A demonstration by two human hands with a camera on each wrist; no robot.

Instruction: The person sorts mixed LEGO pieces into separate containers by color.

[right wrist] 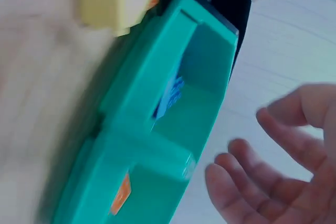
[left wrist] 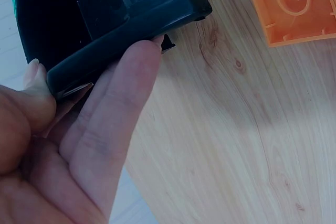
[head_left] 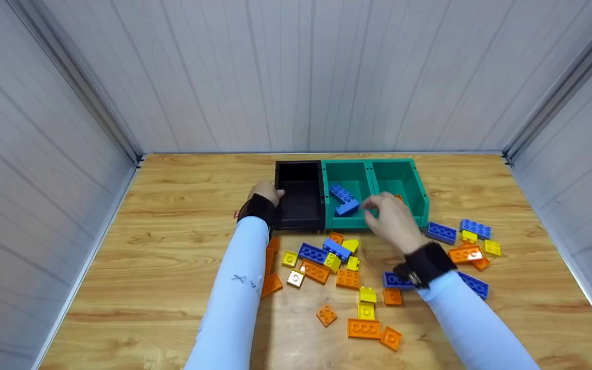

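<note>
My left hand (head_left: 265, 191) grips the left wall of a black bin (head_left: 301, 224), thumb over the rim and fingers along the outside, as the left wrist view shows. Two green bins stand in a row to its right. The middle bin (head_left: 345, 168) holds blue bricks (head_left: 343, 193). An orange brick (right wrist: 121, 194) lies in the right bin (head_left: 392, 168), partly hidden by my right hand in the head view. My right hand (head_left: 392, 218) hovers over the fronts of the green bins with loosely bent fingers and nothing between them.
Loose orange, yellow and blue bricks lie before the bins, among them an orange brick (head_left: 363, 328) near me. Another group, with a blue brick (head_left: 475, 228), lies to the right. Pale panels (head_left: 285, 77) wall in the wooden table (head_left: 162, 288) on three sides.
</note>
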